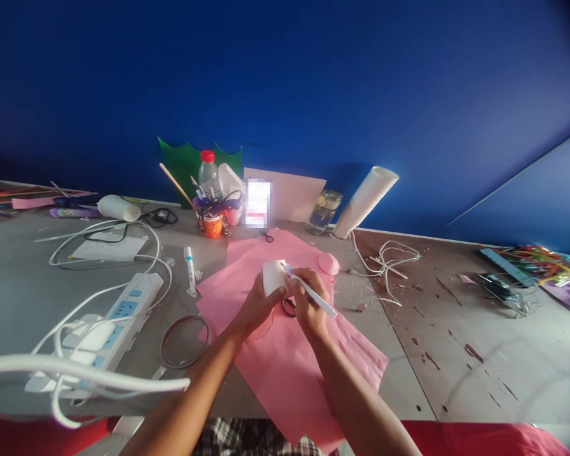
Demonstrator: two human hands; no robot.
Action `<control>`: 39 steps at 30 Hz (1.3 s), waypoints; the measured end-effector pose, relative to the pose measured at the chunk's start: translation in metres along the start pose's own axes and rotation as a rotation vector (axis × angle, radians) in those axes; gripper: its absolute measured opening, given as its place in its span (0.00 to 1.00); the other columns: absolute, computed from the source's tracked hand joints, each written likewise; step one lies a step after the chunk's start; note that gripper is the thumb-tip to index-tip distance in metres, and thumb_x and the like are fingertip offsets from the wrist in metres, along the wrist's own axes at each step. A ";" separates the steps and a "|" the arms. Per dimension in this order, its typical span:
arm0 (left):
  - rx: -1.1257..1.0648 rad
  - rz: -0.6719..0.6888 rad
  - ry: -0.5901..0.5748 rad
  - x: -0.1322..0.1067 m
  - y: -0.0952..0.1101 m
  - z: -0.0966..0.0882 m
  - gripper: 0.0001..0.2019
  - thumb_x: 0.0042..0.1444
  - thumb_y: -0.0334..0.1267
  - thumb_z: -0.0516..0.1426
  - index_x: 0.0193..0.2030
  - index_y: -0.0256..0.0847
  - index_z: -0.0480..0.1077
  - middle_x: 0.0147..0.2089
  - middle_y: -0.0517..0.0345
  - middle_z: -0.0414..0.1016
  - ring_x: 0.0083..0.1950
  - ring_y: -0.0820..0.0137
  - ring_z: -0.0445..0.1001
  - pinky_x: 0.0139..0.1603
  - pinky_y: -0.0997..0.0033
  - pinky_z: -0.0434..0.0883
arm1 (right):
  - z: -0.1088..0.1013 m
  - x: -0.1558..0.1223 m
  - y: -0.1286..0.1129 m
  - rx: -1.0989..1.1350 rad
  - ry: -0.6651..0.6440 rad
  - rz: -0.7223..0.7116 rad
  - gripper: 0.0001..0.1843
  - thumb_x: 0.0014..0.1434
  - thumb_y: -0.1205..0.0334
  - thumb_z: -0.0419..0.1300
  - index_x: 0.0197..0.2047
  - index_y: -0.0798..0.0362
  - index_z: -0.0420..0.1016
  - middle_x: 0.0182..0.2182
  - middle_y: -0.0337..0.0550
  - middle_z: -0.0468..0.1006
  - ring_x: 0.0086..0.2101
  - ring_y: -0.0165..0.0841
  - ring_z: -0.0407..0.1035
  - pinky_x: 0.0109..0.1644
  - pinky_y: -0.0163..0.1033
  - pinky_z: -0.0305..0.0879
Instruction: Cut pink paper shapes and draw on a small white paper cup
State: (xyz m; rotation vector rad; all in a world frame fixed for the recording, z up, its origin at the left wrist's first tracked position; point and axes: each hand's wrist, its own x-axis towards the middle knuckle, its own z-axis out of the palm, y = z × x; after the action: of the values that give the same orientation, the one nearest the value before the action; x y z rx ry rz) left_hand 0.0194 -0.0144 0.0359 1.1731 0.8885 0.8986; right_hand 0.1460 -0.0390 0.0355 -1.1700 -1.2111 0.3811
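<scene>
My left hand (pixel 261 301) is closed around a small white paper piece (pixel 273 278), held upright just above pink paper sheets (pixel 275 373). Whether it is a flat piece or a paper cup I cannot tell. In my right hand (pixel 308 301) is a slim white pen (pixel 322 303), its tip close to the right edge of the white piece. The fingers partly cover that tip. A dark ring (pixel 289 308) shows on the pink paper between my hands. To the right lies a round pink paper piece (pixel 329 263).
A white marker (pixel 190 269), a tape ring (pixel 184 342) and a corded power strip (pixel 128 316) lie left. Behind stand an orange pen cup (pixel 213 227), a lit phone (pixel 258 202), a glass jar (pixel 323 212) and leaning stacked paper cups (pixel 365 202). Colourful craft sticks (pixel 536 266) lie far right.
</scene>
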 end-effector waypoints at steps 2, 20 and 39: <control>0.021 -0.010 0.017 0.001 -0.002 -0.001 0.32 0.54 0.52 0.65 0.61 0.38 0.66 0.46 0.49 0.76 0.43 0.63 0.73 0.40 0.66 0.70 | 0.000 0.000 0.000 -0.004 0.015 0.006 0.07 0.61 0.59 0.57 0.37 0.49 0.76 0.30 0.40 0.78 0.31 0.34 0.72 0.35 0.40 0.69; 0.024 -0.022 -0.018 0.002 -0.010 -0.005 0.33 0.55 0.51 0.64 0.63 0.38 0.63 0.48 0.50 0.74 0.42 0.64 0.71 0.38 0.67 0.68 | -0.004 0.002 -0.004 -0.027 0.036 0.040 0.08 0.59 0.58 0.57 0.35 0.50 0.76 0.28 0.39 0.78 0.28 0.32 0.71 0.33 0.38 0.67; 0.040 -0.063 -0.017 0.000 -0.008 -0.004 0.34 0.54 0.50 0.64 0.63 0.38 0.62 0.46 0.50 0.73 0.43 0.63 0.71 0.39 0.67 0.68 | -0.002 0.001 0.000 -0.020 0.041 0.082 0.09 0.60 0.57 0.57 0.37 0.51 0.76 0.30 0.40 0.79 0.28 0.32 0.71 0.33 0.38 0.69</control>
State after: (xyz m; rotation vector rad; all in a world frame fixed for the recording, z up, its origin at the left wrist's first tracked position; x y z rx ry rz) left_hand 0.0168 -0.0138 0.0272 1.1786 0.9284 0.8224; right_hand 0.1483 -0.0387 0.0362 -1.2421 -1.1363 0.4058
